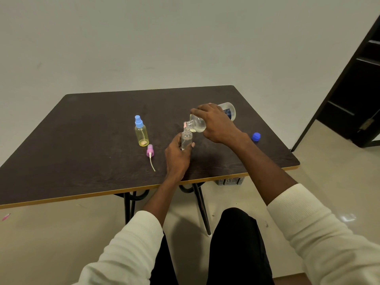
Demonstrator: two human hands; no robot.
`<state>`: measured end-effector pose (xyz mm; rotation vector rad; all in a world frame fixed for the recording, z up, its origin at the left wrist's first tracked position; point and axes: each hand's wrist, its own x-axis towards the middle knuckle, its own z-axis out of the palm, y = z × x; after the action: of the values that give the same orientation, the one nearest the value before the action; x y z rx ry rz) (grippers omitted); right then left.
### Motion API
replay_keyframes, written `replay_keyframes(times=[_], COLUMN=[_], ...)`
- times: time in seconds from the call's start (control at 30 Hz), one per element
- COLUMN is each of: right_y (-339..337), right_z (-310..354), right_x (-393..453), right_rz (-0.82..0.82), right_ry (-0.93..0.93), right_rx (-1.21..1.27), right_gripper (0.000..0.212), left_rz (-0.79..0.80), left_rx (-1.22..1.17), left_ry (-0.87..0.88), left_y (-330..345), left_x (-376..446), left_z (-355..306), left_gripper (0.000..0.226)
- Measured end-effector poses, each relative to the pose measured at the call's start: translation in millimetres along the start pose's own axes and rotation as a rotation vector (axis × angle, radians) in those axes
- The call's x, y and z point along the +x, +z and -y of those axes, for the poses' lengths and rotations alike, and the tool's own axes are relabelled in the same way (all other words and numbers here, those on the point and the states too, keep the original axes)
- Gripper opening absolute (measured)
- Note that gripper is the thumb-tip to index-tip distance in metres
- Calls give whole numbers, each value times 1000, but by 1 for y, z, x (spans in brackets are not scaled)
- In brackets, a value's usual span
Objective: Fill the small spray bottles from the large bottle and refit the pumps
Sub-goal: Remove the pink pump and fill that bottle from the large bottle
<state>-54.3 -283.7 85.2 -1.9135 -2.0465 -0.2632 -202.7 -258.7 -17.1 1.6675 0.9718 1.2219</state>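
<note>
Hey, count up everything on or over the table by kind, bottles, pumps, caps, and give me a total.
Small spray bottles: 2, the yellow bottle with blue pump fitted and the clear bottle held by the left hand
Large bottles: 1, the large bottle tipped by the right hand
Loose pumps: 1, the pink pump
Loose caps: 1, the blue cap
Total: 5

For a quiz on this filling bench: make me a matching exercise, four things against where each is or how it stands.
Things:
1. large bottle
2. clear small bottle
3. pink pump
4. blue cap

States:
A. lies on the table, tube towards the near edge
B. sits on the table to the right of the right hand
C. tipped over, held by the right hand
D. upright, held by the left hand

Pairs: 1-C, 2-D, 3-A, 4-B
</note>
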Motion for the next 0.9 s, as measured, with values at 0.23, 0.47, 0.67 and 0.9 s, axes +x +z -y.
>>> replay_keyframes(times=[0.23,0.47,0.67,0.9], right_y=[1,1,0,-2], right_z=[-1,-1,0,0], right_x=[1,1,1,1], right_rz=[5,13,14,10], right_ry=[8,11,11,11], right_rx=[-8,-26,-23,-16], right_gripper=[70,71,70,70], left_rz=[1,-2,2,-6], left_rx=[6,0,-5,-5], left_ry=[0,5,5,0], left_y=[0,0,1,1], left_x=[0,0,0,1], left_z=[-2,0,-1,0], left_gripper=[38,35,34,34])
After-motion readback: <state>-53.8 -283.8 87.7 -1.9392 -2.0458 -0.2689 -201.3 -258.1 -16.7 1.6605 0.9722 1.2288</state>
